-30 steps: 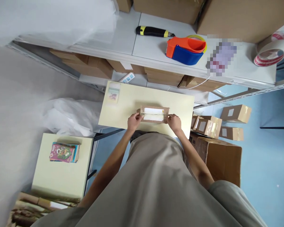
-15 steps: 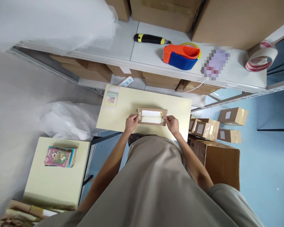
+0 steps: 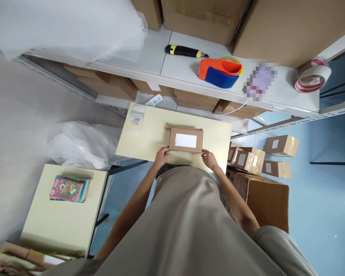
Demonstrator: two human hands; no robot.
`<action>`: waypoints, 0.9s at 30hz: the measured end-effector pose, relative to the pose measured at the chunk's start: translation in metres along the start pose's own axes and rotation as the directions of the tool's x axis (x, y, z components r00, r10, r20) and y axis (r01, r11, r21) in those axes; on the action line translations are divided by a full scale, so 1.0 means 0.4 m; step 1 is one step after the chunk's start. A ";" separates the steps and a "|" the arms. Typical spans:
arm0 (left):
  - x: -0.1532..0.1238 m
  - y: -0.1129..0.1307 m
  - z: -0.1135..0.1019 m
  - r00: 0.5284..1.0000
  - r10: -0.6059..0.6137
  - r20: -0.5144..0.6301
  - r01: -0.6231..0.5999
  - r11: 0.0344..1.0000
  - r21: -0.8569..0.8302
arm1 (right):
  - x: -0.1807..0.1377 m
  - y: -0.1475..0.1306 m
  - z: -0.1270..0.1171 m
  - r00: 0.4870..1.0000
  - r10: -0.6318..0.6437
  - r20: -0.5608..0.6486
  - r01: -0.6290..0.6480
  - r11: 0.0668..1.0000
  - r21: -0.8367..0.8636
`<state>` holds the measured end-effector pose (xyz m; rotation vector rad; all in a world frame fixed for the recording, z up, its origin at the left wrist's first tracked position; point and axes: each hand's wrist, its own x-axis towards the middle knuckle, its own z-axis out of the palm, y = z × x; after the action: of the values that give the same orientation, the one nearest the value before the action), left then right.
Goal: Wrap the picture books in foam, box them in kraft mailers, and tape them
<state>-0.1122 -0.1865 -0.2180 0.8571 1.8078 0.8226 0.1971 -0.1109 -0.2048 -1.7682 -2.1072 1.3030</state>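
Note:
A small brown cardboard box [image 3: 185,140] with a white label on top lies flat on the pale yellow table [image 3: 152,134]. My left hand [image 3: 161,156] rests at the box's near left corner, fingers curled against its edge. At the near right corner, my right hand [image 3: 209,158] touches the box, fingers bent. A clear packet of cards [image 3: 136,117] lies at the table's far left corner.
On the white shelf [image 3: 175,65] behind the table lie a black-and-yellow utility knife [image 3: 185,50], an orange-and-blue tape dispenser [image 3: 220,70] and a tape roll [image 3: 312,74]. Labelled small boxes [image 3: 248,158] and a big carton [image 3: 264,197] stand right. Books [image 3: 69,188] lie on a left table.
The box has been turned from standing on its edge to lying flat, label up. Both hands slid from its ends to its near corners.

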 end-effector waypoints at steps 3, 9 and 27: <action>0.023 -0.009 -0.007 0.999 -0.032 -0.031 0.031 0.999 -0.006 | 0.015 0.018 -0.004 0.998 0.049 -0.040 -0.046 0.997 0.062; 0.099 0.043 -0.010 0.995 0.004 -0.104 -0.009 0.999 -0.045 | 0.079 -0.021 -0.056 0.988 0.059 -0.144 -0.024 0.972 0.235; 0.020 0.083 -0.035 0.962 -0.116 -0.247 0.118 0.993 -0.007 | -0.007 -0.101 -0.009 1.000 0.005 -0.026 0.003 0.959 0.283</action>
<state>-0.1209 -0.1646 -0.1896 0.6673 2.0598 0.8768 0.1692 -0.1099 -0.1752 -1.6558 -1.7978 1.4860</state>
